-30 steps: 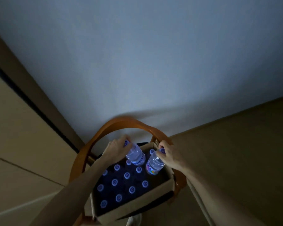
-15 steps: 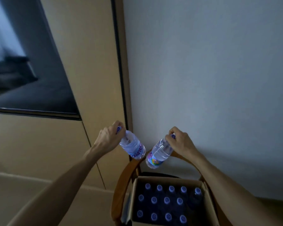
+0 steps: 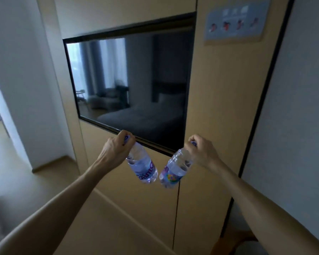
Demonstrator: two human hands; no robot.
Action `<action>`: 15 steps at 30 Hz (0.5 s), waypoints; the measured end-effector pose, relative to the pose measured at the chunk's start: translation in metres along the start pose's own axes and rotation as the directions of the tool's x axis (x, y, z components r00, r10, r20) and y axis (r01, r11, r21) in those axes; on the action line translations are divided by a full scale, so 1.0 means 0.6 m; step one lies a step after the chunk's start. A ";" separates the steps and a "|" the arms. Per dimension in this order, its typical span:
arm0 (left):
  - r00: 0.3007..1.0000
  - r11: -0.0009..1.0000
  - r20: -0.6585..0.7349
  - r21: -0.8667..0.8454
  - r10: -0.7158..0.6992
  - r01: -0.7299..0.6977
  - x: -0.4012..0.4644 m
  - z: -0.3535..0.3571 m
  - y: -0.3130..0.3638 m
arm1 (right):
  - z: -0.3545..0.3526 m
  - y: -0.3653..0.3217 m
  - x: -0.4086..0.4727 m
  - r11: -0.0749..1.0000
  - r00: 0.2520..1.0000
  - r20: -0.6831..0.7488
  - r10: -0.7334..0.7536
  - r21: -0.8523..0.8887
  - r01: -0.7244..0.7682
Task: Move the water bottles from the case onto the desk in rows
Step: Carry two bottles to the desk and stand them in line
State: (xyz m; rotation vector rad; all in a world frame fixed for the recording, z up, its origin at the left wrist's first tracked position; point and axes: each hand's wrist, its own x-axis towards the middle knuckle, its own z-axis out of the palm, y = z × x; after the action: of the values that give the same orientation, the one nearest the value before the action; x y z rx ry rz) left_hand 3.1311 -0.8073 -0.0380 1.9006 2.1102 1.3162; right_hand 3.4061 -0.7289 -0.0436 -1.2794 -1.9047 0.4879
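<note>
Dark wall-mounted television screen [image 3: 131, 85] in pale wood panel. Below its lower edge: left hand [image 3: 116, 150] and right hand [image 3: 201, 153], fingers clamped on caps. Two clear plastic water bottles [image 3: 145, 168] [image 3: 173, 172] hang tilted, bases converging. Desk unseen.

Both hands have risen, carrying their bottles up level with the lower edge of the television [image 3: 131, 85]. The case has dropped out of view. The left bottle [image 3: 144, 166] and right bottle [image 3: 174, 171] now hang closer together below that edge.
</note>
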 end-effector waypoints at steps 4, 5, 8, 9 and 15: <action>0.993 0.999 -0.111 0.026 -0.038 0.041 0.046 -0.097 -0.104 | 0.115 -0.108 0.080 0.994 0.995 0.035 -0.099 0.053 0.097; 0.991 0.999 -0.130 0.032 -0.040 0.044 0.055 -0.120 -0.129 | 0.142 -0.133 0.100 0.991 0.993 0.035 -0.114 0.078 0.111; 0.978 0.996 -0.192 0.036 -0.078 0.087 0.079 -0.181 -0.204 | 0.219 -0.199 0.154 0.976 0.986 0.038 -0.159 0.154 0.152; 0.972 0.994 -0.216 0.036 -0.096 0.106 0.087 -0.199 -0.229 | 0.245 -0.219 0.171 0.971 0.983 0.043 -0.177 0.173 0.168; 0.906 0.967 -0.374 0.076 -0.198 0.242 0.135 -0.291 -0.350 | 0.403 -0.315 0.276 0.943 0.953 0.100 -0.286 0.208 0.261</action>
State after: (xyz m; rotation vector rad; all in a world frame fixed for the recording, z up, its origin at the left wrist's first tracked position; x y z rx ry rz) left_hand 2.8483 -0.8192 -0.0048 1.4801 2.5408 1.6238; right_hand 3.0728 -0.6346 -0.0031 -0.8580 -2.0482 0.6041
